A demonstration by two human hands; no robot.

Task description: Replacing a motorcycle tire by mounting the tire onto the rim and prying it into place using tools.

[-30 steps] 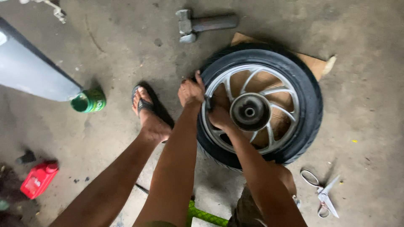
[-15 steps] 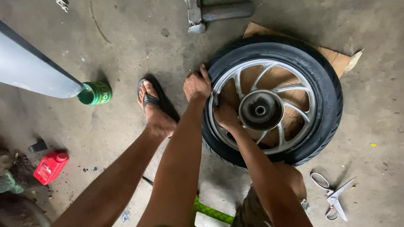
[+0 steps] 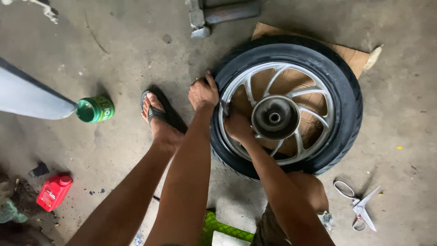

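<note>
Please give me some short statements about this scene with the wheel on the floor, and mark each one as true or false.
1. The wheel lies flat on a piece of cardboard. True.
2. The left hand presses on the tyre's outer edge. True.
3. The right hand holds the scissors. False: it rests on the silver rim inside the tyre; the scissors lie untouched on the floor.
4. The green can stands on top of the wheel. False: it lies on the floor beyond the sandalled foot.
5. A red bottle lies on the floor, far from the wheel. True.
</note>
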